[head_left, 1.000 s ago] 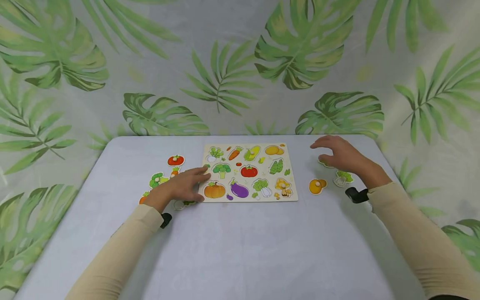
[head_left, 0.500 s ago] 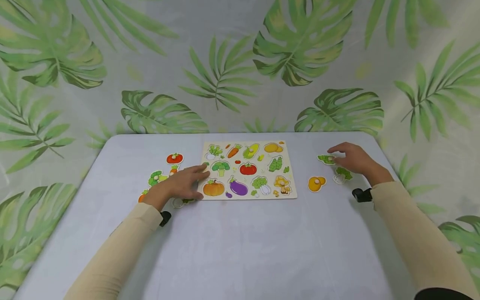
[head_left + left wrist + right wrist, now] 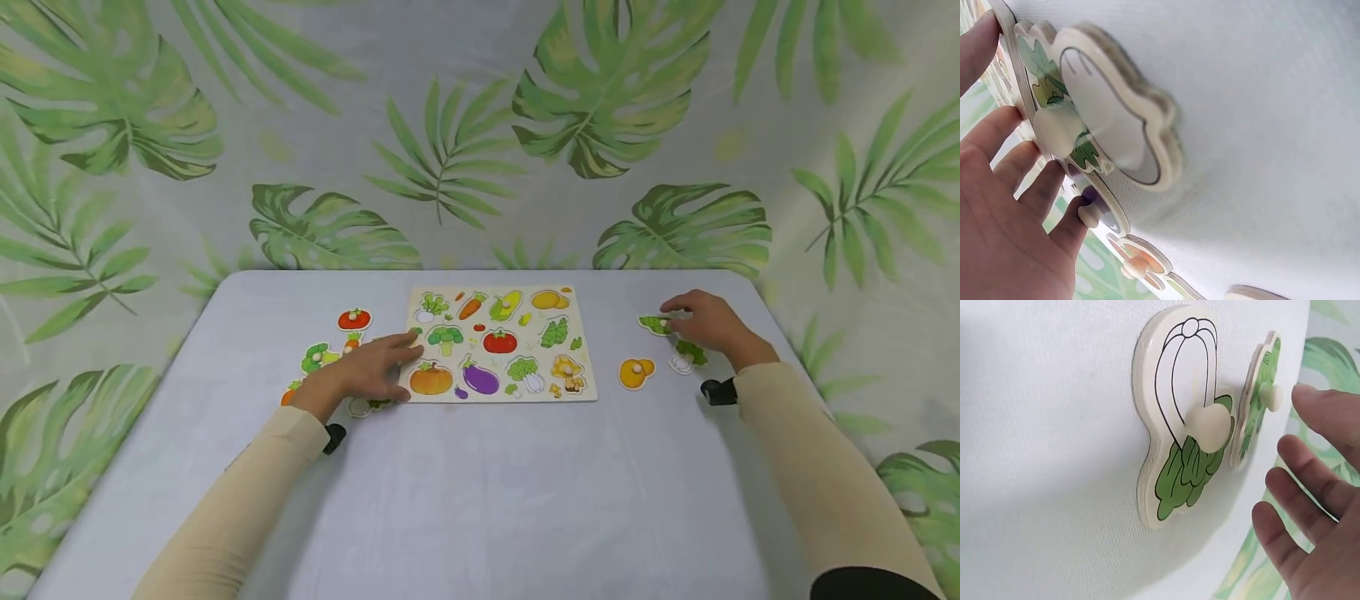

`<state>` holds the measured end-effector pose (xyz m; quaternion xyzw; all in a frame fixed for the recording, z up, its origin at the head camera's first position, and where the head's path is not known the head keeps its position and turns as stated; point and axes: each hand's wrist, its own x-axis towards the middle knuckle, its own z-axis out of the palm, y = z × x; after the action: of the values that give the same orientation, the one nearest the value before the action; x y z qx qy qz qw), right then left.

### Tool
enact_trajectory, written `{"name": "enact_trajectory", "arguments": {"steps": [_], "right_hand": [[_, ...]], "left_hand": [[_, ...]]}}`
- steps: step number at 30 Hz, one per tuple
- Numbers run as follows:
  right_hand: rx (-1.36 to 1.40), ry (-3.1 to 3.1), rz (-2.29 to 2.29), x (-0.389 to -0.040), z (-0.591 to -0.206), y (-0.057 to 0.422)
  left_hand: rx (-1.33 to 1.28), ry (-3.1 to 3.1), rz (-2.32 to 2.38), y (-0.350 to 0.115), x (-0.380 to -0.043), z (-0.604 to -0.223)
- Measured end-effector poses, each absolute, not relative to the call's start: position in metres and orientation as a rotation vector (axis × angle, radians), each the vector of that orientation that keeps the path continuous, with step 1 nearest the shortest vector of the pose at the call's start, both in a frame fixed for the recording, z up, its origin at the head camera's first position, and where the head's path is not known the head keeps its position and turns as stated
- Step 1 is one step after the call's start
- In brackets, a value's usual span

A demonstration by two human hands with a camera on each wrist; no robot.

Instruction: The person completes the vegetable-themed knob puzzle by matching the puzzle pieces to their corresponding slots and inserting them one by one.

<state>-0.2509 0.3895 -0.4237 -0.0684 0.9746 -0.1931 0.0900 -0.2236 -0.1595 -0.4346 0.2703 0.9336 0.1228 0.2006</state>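
Note:
A wooden vegetable puzzle board [image 3: 540, 392] lies at the middle of the table. My left hand [image 3: 367, 367] rests at its left edge with fingers spread; a white radish piece [image 3: 1110, 119] lies by that hand in the left wrist view. At the right, my right hand [image 3: 712, 325] reaches over a green asparagus piece [image 3: 651, 325]. Its fingers are loosely bent, and in the right wrist view a fingertip [image 3: 1307, 400] stands just short of the piece's knob [image 3: 1271, 398]. Closer to that camera is a cabbage piece [image 3: 1185, 381] with green leaves.
Right of the board lies a potato piece [image 3: 632, 375]. On the left are a tomato piece [image 3: 354, 320], a broccoli piece [image 3: 315, 357] and a carrot piece [image 3: 352, 342], partly behind the left hand. Corn [image 3: 501, 310] and mushroom [image 3: 564, 368] pieces with knobs sit in the board.
My right hand has moved right and down to the asparagus piece, uncovering more of it. My left hand keeps its place at the board's edge.

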Motion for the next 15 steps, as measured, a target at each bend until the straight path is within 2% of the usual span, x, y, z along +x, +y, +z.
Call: {"name": "enact_trajectory", "arguments": {"steps": [15], "right_hand": [[-0.148, 2.866, -0.595, -0.2533, -0.4329, 0.3885]], "left_hand": [[0.768, 2.592, 0.366, -0.1592, -0.2271, -0.4361]]}}
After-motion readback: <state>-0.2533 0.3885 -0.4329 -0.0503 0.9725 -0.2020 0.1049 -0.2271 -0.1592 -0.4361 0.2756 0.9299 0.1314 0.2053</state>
